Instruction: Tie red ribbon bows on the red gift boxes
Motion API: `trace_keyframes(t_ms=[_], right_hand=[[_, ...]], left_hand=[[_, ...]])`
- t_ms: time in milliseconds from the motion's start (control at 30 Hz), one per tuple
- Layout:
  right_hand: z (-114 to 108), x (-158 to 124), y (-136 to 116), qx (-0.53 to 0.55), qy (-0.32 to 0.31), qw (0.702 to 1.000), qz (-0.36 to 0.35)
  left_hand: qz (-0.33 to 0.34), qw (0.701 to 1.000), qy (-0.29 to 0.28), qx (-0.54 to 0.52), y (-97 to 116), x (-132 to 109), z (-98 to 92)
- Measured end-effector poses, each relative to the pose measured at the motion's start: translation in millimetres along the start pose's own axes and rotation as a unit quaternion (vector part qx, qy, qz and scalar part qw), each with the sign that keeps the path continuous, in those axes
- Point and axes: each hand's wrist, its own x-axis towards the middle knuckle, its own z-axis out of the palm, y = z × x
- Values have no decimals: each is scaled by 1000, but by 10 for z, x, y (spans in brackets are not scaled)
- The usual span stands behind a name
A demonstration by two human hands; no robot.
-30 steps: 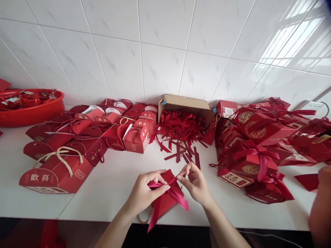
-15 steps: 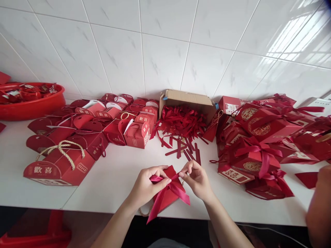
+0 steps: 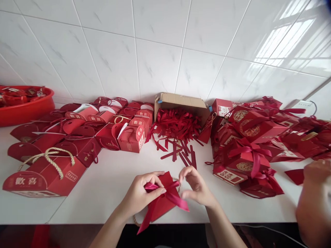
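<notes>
A small red gift box [image 3: 162, 207] with a twisted rope handle lies at the table's front edge, tied with a glossy dark pink ribbon bow [image 3: 176, 199]. Two ribbon tails hang across it, one past the table edge. My left hand [image 3: 147, 191] pinches the bow's left loop between thumb and fingers, resting over the box's left side. Just off the box's right side is my right hand [image 3: 195, 187], its thumb and forefinger apart and holding nothing. Part of the box is hidden beneath the ribbon and my left hand.
A cardboard carton [image 3: 181, 99] of ribbons stands against the wall, dark red strips [image 3: 184, 153] before it. Folded red boxes [image 3: 49, 172] fill the left; boxes with bows [image 3: 248, 158] pile up right. A red basin [image 3: 26, 110] sits far left. Another person's hand [image 3: 317, 175] is at right.
My right thumb and forefinger have let go of the ribbon's right side and spread apart. My left hand keeps its pinch. The view has shifted slightly to the right.
</notes>
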Motion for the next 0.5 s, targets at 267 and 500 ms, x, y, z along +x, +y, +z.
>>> trace_keyframes(t_ms=[267,500], right_hand=[[-35,-229,-11,-109,-125,984,61],[-638,-1237,-800,-223,255,941,-5]], left_hand=[[43,998,-19,-40,-20,0,193],[113,980,65,-152,-157,-85,267]])
